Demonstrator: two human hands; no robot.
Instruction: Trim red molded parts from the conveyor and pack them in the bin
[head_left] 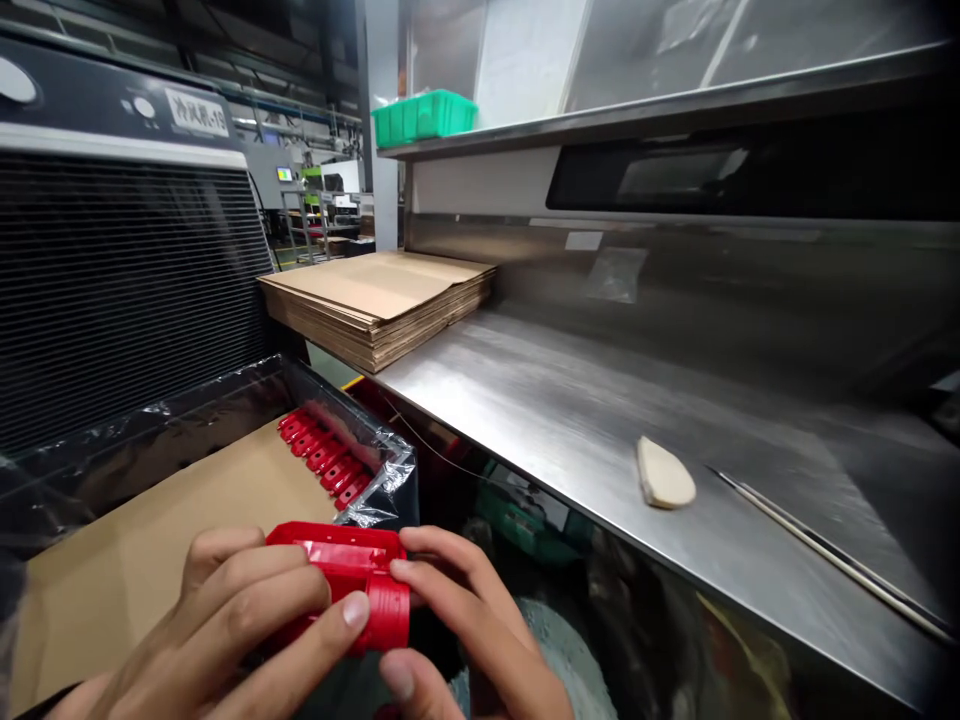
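Observation:
A glossy red plastic part [352, 560], with a flat panel and a short ribbed round collar, is held up between my two hands at the lower middle. My left hand [247, 620] wraps its fingers over the part's left side, hiding that end. From the right, my right hand [480, 620] has its fingertips on the part's right edge, its thumb low near the collar. Beyond them, a row of several similar red parts [330, 462] lies on a cardboard sheet [172, 530] inside a bin lined with black plastic [405, 470].
A steel workbench [510, 400] runs along the right, bearing stacked cardboard sheets [375, 290], a cream-coloured pad [664, 473] and a thin rod-like tool [825, 550]. A green bin [425, 117] sits on the shelf above. A dark louvred machine [127, 280] stands left.

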